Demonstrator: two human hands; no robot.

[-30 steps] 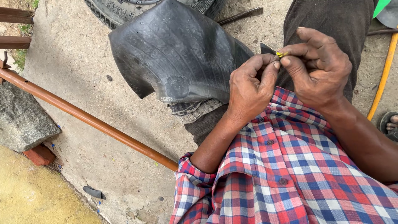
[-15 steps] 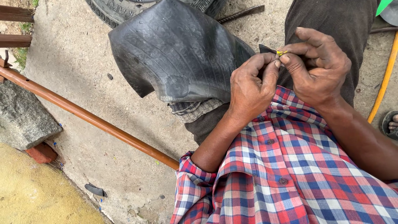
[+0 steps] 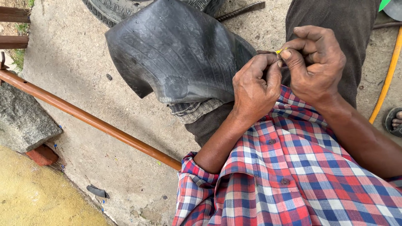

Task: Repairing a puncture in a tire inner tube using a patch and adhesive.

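the left hand point(image 3: 253, 90) and right hand point(image 3: 316, 62) pinched a small yellow piece point(image 3: 279, 51) between fingertips, just beside the black inner tube point(image 3: 176, 50) draped over the knee.

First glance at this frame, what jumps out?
The black inner tube draped over the person's knee fills the top centre. Just right of it, the left hand and right hand meet, pinching a tiny yellow piece between the fingertips. A rust-brown pipe runs diagonally across the concrete at left.
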